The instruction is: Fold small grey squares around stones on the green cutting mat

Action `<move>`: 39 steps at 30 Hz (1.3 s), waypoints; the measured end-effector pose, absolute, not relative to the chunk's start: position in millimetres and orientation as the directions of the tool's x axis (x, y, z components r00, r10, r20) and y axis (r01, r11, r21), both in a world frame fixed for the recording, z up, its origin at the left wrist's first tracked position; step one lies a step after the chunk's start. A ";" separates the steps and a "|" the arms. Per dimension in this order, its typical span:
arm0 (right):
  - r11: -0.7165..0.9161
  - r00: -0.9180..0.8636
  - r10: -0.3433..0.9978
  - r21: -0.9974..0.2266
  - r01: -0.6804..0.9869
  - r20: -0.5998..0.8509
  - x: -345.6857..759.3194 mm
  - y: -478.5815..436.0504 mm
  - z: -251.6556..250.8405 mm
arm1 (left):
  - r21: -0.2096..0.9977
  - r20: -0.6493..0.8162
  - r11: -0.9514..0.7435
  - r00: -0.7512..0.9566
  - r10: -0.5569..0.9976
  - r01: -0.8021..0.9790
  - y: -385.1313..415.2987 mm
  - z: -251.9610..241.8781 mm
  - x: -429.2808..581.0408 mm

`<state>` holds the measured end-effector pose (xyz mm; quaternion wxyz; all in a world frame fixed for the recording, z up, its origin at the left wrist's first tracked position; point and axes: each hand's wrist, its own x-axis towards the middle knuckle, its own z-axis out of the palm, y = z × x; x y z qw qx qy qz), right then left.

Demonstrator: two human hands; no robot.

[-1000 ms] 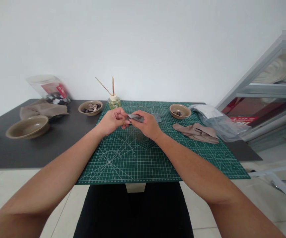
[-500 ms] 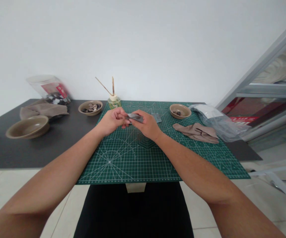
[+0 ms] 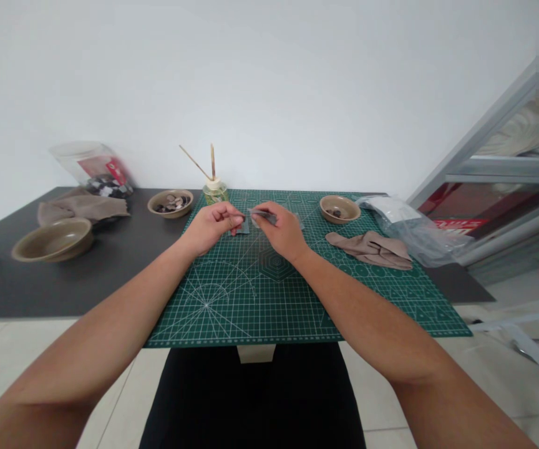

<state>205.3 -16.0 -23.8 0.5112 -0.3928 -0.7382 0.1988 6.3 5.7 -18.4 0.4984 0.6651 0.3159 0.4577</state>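
Note:
Over the middle of the green cutting mat [image 3: 269, 305], my two hands are close together with a narrow gap between the fingertips. My right hand [image 3: 282, 232] is closed on a small grey, slightly see-through plastic bag [image 3: 266, 216]. My left hand [image 3: 213, 226] is pinched, thumb against forefinger; whatever lies in the pinch is too small to make out. Just below its fingertips, a small grey flat piece [image 3: 242, 227] shows. Partly hidden behind my right hand, a pale clear piece lies on the mat.
Left of the mat are a bowl of dark and light pieces [image 3: 171, 202], a larger bowl [image 3: 52, 242], a brown cloth [image 3: 82, 206] and a clear jar [image 3: 94, 165]. A bottle with sticks [image 3: 214, 188] stands behind. Rightward are a small bowl [image 3: 339, 208], another cloth [image 3: 370, 248] and plastic bags [image 3: 410, 231].
My hands have drawn slightly apart at the fingertips. The grey bag stays in my right hand, turned a little, and a grey flat piece now shows under my left fingers.

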 end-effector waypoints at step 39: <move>0.715 -0.357 0.699 -0.591 0.373 0.620 201.4 -17.2 -29.7 | 0.963 0.247 -0.169 0.426 0.870 -0.211 7.2 -19.8 8.1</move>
